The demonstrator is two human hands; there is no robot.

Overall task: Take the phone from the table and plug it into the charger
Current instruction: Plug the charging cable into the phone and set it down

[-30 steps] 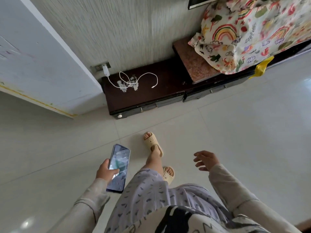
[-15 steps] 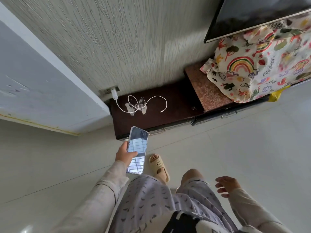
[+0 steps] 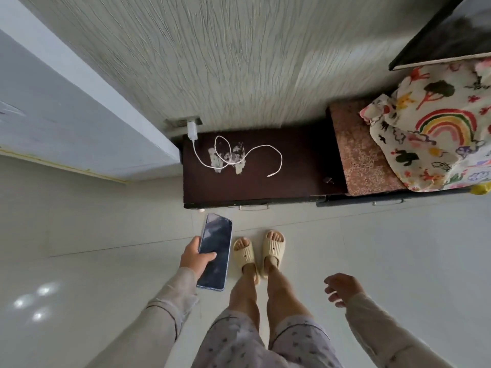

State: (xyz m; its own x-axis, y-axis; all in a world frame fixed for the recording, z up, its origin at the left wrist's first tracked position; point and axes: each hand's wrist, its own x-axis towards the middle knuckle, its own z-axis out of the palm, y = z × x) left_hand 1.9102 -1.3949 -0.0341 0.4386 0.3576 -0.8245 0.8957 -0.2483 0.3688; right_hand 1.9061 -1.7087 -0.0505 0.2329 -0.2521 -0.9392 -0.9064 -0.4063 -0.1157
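Note:
My left hand (image 3: 195, 257) grips a dark-screened phone (image 3: 215, 251), screen up, held over the pale floor just in front of a low dark cabinet (image 3: 297, 166). A white charger plug (image 3: 192, 130) sits in a wall socket above the cabinet's left end. Its white cable (image 3: 276, 151) loops across the cabinet top, and the free connector end (image 3: 270, 175) lies near the middle. My right hand (image 3: 342, 288) hangs empty at the lower right, fingers loosely spread, away from both phone and cable.
My two feet in cream slippers (image 3: 259, 252) stand close to the cabinet front. A colourful rainbow-print cloth (image 3: 435, 134) covers the right of the cabinet beside a brown speckled slab (image 3: 358, 150). A white door (image 3: 66, 123) stands at the left, a dark screen (image 3: 451, 33) at top right.
I have walked up to the cabinet and now stand with both feet together before it. The phone stays in my left hand; my right hand remains empty.

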